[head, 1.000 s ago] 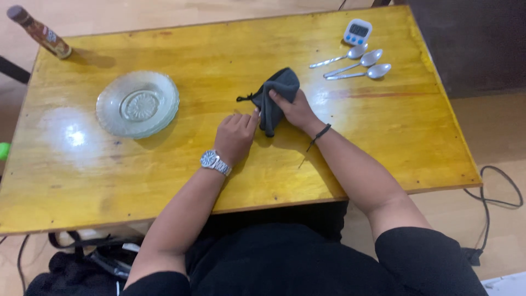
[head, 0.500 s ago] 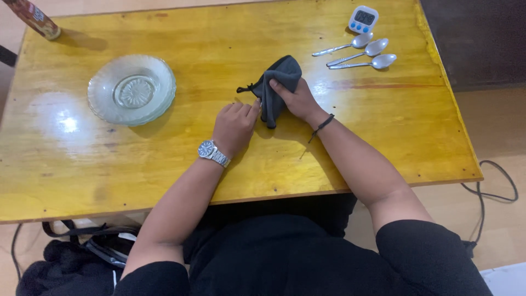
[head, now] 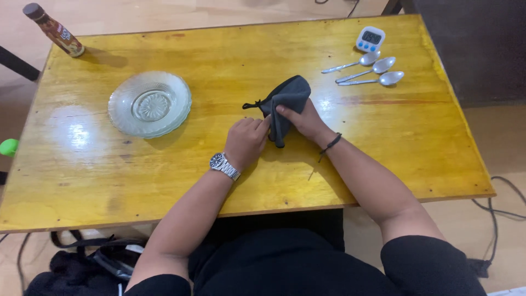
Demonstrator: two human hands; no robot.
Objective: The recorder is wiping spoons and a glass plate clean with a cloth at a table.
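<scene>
Cloth: dark grey, bunched, mid-surface, a thin loop sticking out at its left edge. Right hand grips it, fingers curled over the fold and pinching the fabric. Left hand rests just beside it, fingers pressed together, tips touching the cloth's lower end. Glass plates stacked to the left, well apart. Three spoons and a timer far right; bottle at the far left corner.
</scene>
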